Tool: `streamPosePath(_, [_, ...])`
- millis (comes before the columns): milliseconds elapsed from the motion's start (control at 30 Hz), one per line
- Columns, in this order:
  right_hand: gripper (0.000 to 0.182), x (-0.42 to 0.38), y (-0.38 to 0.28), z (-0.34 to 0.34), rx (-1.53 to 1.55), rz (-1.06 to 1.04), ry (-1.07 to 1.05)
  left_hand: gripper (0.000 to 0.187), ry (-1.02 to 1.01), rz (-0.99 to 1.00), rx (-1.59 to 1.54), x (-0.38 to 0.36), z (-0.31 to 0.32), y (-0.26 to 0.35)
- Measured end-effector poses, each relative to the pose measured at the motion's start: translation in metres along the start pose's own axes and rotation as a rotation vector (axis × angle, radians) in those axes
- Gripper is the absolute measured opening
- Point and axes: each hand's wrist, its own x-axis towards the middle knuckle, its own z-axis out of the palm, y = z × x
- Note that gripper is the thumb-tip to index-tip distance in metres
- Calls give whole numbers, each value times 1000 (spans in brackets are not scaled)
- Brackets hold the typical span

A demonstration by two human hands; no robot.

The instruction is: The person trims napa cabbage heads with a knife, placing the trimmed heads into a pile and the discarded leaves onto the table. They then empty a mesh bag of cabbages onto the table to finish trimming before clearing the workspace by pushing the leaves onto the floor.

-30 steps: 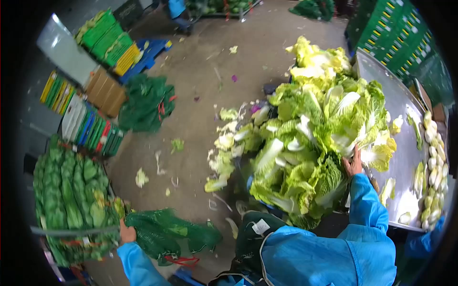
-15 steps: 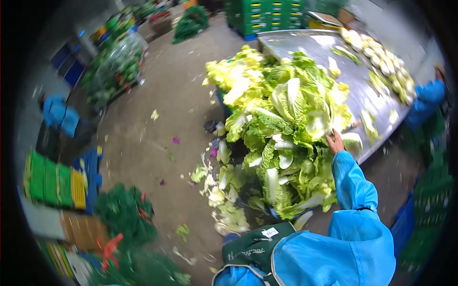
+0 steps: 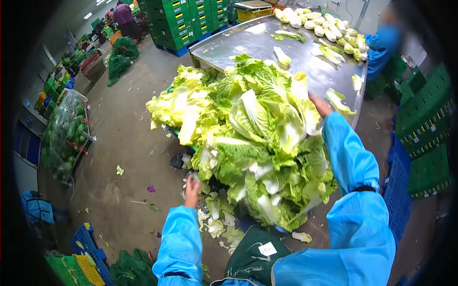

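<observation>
A big heap of napa cabbage leaves (image 3: 257, 138) rises in front of me, green and pale yellow with white ribs. My right hand (image 3: 320, 106) is at the heap's right side, fingers stretched out and pointing to the leaves, with nothing held in it. Low on the left side, apart from the heap, my left hand (image 3: 192, 191) is raised with its fingers upright and nothing in them. Yellow outer leaves (image 3: 183, 102) hang over the left edge of the pile, where a green rim shows underneath.
Behind the heap is a steel table (image 3: 229, 45) with loose leaves and a row of trimmed cabbages (image 3: 329, 28). A person in blue (image 3: 379, 45) stands at its right end. Green crates (image 3: 174, 24) are stacked behind; more crates (image 3: 424, 119) stand right. Leaf scraps (image 3: 217, 226) litter the floor.
My left hand has come into view at the heap's left side. The right hand has slid up along the heap's right edge. My view has turned, and the table's far end shows more.
</observation>
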Motion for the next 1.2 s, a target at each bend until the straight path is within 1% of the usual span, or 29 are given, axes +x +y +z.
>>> streamPosePath(33, [93, 63, 16, 9, -18, -25, 26, 76, -3, 49, 113, 22, 25, 15])
streamPosePath(67, [96, 122, 33, 19, -34, -55, 60, 86, -28, 117, 64, 45, 49, 31])
streamPosePath(100, [102, 115, -24, 23, -150, -35, 86, 94, -23, 154, 87, 73, 68, 34])
streamPosePath(133, [103, 179, 0, 39, -178, -67, 22, 97, -25, 207, 112, 102, 84, 29])
streamPosePath(167, [104, 185, -25, 53, -291, 20, 43, 100, -28, 252, 137, 128, 100, 23])
streamPosePath(200, [104, 192, -40, 70, -306, 112, -53, 100, -28, 220, 147, 141, 119, 25])
streamPosePath(267, [104, 193, -39, 125, -460, 21, -186, 103, 36, 303, 288, 142, 149, 32])
streamPosePath(300, [101, 174, -49, 137, -679, 79, -253, 103, 29, 272, 303, 137, 156, 39])
streamPosePath(333, [98, 154, -45, 140, -712, 53, -298, 106, -3, 280, 335, 133, 164, 52])
streamPosePath(367, [98, 133, -36, 145, -731, -29, -313, 109, -36, 288, 364, 131, 172, 58])
streamPosePath(400, [97, 109, -31, 148, -744, -114, -325, 104, -27, 387, 313, 136, 177, 52])
streamPosePath(467, [96, 53, -25, 148, -828, -206, -452, 98, -150, 315, 379, 136, 184, 51])
streamPosePath(500, [91, 22, 1, 158, -553, -169, -505, 92, -255, 246, 428, 132, 188, 49])
streamPosePath(533, [88, -10, 40, 172, -130, -15, -584, 91, -321, 328, 524, 127, 191, 44])
streamPosePath(567, [82, -48, 52, 169, -183, -16, -460, 91, -385, 414, 613, 121, 196, 37])
streamPosePath(600, [74, -73, 84, 174, -126, -32, -550, 92, -396, 415, 755, 109, 205, 38])
streamPosePath(633, [69, -111, 105, 178, -88, 45, -499, 94, -417, 403, 906, 92, 216, 42])
streamPosePath(667, [64, -150, 123, 183, -51, 125, -446, 94, -455, 394, 919, 81, 234, 46])
streamPosePath(733, [58, -221, 160, 206, -252, 259, -369, 96, -586, 253, 1365, 66, 268, 43])
streamPosePath(767, [58, -231, 163, 212, -241, 297, -368, 96, -625, 247, 1376, 73, 273, 25])
streamPosePath(833, [49, -238, 171, 228, -386, 475, -269, 92, -777, 502, 1222, 109, 285, -43])
streamPosePath(867, [50, -244, 212, 269, -218, 627, -320, 54, -742, 455, 1265, 128, 288, -80])
streamPosePath(900, [51, -234, 233, 299, -152, 692, -287, 47, -871, 371, 1381, 149, 296, -98])
streamPosePath(967, [51, -187, 267, 343, -134, 737, -191, 44, -825, 339, 1334, 190, 294, -170])
streamPosePath(1000, [51, -167, 278, 356, -135, 738, -152, 44, -845, 371, 1346, 202, 312, -174])
streamPosePath(1067, [51, -156, 296, 366, -116, 727, -126, 42, -438, 763, 858, 202, 343, -163])
streamPosePath(1100, [52, -161, 303, 363, -90, 714, -132, 42, -462, 757, 862, 205, 337, -173])
streamPosePath(1167, [52, -178, 301, 345, -43, 687, -157, 49, -609, 457, 1131, 201, 322, -174])
streamPosePath(1200, [52, -185, 293, 332, -27, 664, -179, 49, -615, 474, 1125, 198, 322, -165])
